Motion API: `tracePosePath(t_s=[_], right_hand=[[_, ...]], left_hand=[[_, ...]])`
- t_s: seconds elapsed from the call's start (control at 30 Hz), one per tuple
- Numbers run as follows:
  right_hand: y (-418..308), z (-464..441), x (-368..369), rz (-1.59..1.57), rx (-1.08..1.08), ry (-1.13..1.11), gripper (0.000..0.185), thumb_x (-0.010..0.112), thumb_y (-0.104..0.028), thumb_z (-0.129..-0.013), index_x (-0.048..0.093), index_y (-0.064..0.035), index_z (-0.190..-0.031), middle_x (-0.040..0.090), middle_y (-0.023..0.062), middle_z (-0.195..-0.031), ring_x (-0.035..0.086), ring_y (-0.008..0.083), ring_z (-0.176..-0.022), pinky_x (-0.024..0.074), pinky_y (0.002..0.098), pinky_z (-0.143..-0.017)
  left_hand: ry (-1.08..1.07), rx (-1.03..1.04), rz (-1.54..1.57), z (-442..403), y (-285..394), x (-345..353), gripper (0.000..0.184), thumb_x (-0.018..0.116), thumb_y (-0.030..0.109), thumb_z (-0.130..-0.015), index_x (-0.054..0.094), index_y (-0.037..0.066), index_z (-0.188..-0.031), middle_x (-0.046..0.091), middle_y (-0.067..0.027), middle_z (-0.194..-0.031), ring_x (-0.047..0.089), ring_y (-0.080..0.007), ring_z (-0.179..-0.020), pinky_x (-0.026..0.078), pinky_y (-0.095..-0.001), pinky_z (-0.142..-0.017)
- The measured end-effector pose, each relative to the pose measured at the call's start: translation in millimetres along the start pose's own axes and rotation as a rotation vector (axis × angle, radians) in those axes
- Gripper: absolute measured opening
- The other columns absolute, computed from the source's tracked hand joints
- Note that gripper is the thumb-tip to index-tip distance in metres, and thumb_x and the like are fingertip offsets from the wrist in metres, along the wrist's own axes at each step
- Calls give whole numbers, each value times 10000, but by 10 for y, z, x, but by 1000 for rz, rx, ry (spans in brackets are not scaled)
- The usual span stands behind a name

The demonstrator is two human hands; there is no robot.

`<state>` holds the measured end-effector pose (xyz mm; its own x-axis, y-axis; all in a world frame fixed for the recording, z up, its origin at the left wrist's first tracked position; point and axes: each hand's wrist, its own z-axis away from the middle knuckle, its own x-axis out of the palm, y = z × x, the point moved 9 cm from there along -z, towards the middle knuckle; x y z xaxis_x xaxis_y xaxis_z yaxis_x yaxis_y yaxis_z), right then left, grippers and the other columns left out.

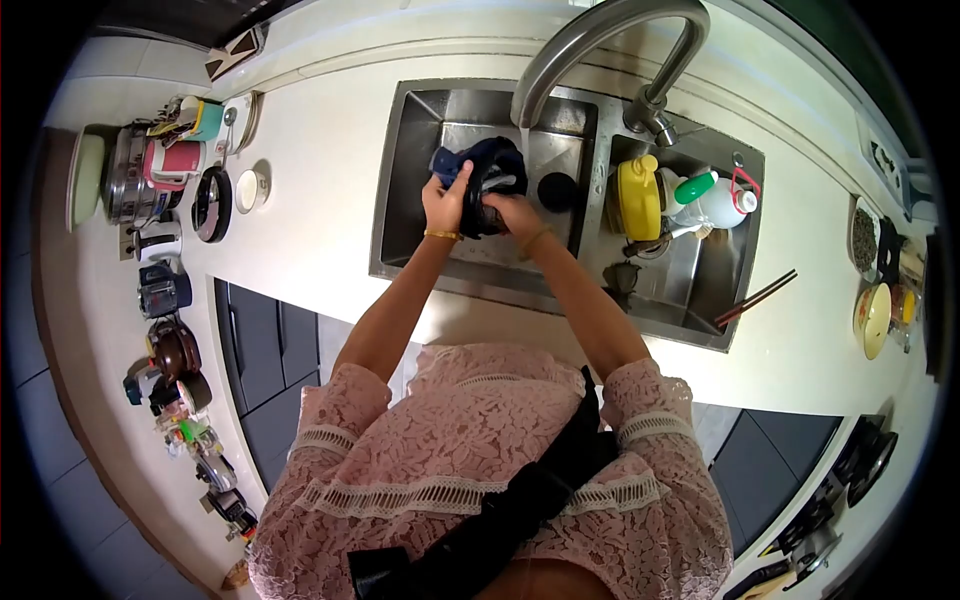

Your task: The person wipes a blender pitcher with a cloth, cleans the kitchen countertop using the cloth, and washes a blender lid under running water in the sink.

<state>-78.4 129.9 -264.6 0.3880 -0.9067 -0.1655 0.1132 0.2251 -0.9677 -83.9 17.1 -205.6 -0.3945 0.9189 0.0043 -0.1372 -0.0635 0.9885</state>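
Observation:
Over the left basin of the steel sink [392, 215], my left hand [446, 207] is closed on a dark blue cloth [492, 155], thumb on top. My right hand [517, 216] is closed on the lower right side of a black-rimmed round thing [470, 200] bunched up with the cloth; its exact kind is unclear. Both hands are close together, and their fingertips are partly hidden. A thin stream of water falls from the tap [600, 35] just right of the cloth. A black round drain piece [557, 191] lies on the basin floor, to the right of my hands.
In the right basin stand a yellow bottle [638, 197] and a white jug [722, 203] with a red handle. Chopsticks [757, 298] lie across its front right corner. On the left counter are a glass lid [211, 205], a white cup [252, 189] and stacked pots [128, 180].

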Motion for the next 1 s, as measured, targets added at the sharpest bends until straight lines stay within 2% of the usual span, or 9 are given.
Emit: tracePosePath(t_s=[0.03,0.13,0.27,0.5,0.57,0.7,0.77,0.9,1.0], right_hand=[[226,180,127,-705,581,-8,276,549,-306,-753,567,-67,-889,596,62,-776,574,195,-672,458,318,-526],[297,144,224,-1132,561,-4,321,583,-336,-728,543,-93,-933,583,38,-791,573,174,-688,456,296,-480],[355,197,38,-1044,619,147,291,573,-289,-749,525,-74,-939,579,62,-806,573,184,-672,468,283,-478],[380,139,-83,-1149,623,210,224,572,-270,-763,543,-67,-854,578,47,-737,560,168,-627,456,272,-506],[500,135,-133,-988,658,296,205,567,-199,-759,536,-43,-887,573,38,-730,541,164,-603,435,264,-506],[523,-10,-131,-538,313,330,209,585,-163,-693,561,5,-815,579,103,-697,543,214,-645,441,331,-577],[41,40,-9,-181,8,-4,196,578,-118,-638,568,4,-791,574,129,-704,545,274,-659,425,345,-621],[-23,175,116,374,-278,-5,190,561,-111,-635,620,-78,-812,587,129,-816,517,311,-840,426,378,-727],[281,327,3,535,-46,-67,205,566,-131,-642,622,-79,-832,584,132,-851,505,297,-879,427,386,-756]], left_hand=[[-1,2,1,1,-44,-45,236,654,212,-736,542,51,-604,463,67,-581,370,-22,-511,294,-177,-460],[-39,-26,-123,13,-184,-123,274,653,242,-738,523,80,-559,410,97,-528,315,1,-475,210,-169,-422],[-45,-14,-236,38,-306,-186,323,657,251,-734,490,46,-547,379,86,-509,307,-3,-468,218,-180,-398],[-159,-14,24,159,-235,-101,303,629,189,-759,549,-14,-968,474,57,-664,380,-11,-566,315,-151,-486],[-281,-64,31,190,-294,-23,367,579,177,-798,480,3,-1106,529,7,-889,468,-52,-753,382,-172,-683],[-240,-75,49,157,-269,59,331,595,177,-786,512,-1,-1053,556,6,-861,486,-54,-740,400,-183,-653],[-215,-75,-8,49,-279,10,277,618,182,-768,550,-2,-964,566,15,-811,492,-51,-694,408,-189,-615],[-262,-36,-374,-175,-328,45,280,656,237,-731,586,3,-867,579,6,-733,497,-52,-647,412,-196,-594],[-200,51,-684,-246,-96,104,381,691,342,-659,610,23,-852,618,-62,-711,555,-88,-657,438,-231,-621]])
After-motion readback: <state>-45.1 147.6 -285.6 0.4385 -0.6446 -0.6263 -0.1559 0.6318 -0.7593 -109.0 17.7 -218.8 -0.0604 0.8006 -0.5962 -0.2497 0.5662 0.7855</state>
